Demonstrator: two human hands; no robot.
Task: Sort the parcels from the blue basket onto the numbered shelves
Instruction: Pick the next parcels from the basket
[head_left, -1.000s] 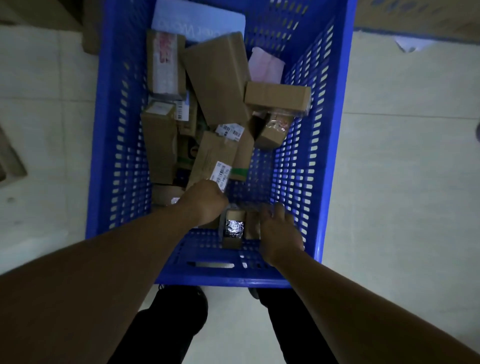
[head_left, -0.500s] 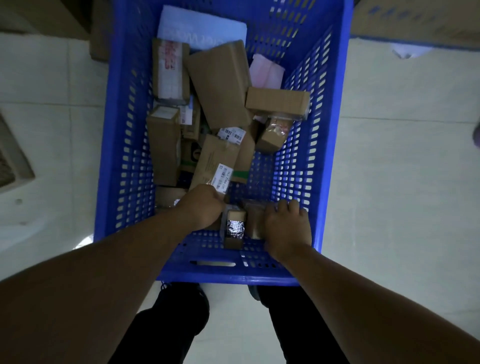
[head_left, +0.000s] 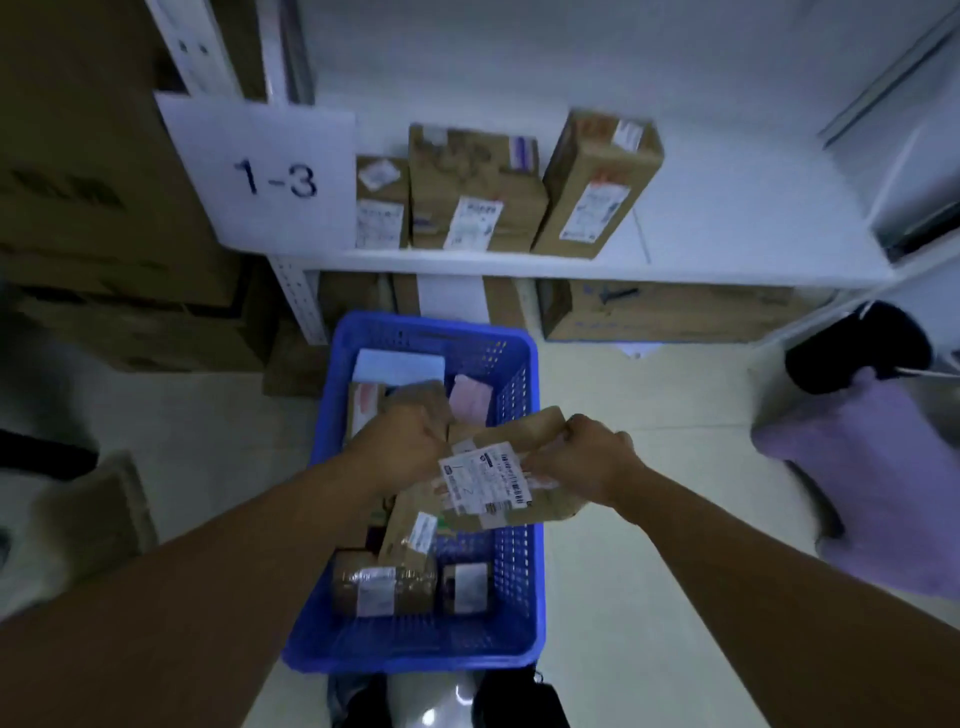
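Head view: the left hand (head_left: 410, 441) and right hand (head_left: 589, 457) grasp one labelled parcel (head_left: 524, 431), fingers curled round its ends, above the basket (head_left: 415, 657), before the shelf (head_left: 571, 265) marked 1-3.

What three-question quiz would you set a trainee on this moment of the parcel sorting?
1. True or false: the left hand and the right hand both grip the labelled parcel above the blue basket.
2. Pick one: the shelf sign reads A) 1-3, B) 2-1, C) 4-5.
3. How many upright boxes stand on the white shelf right beside that sign?

Key: 1 true; 2 A; 3 three.
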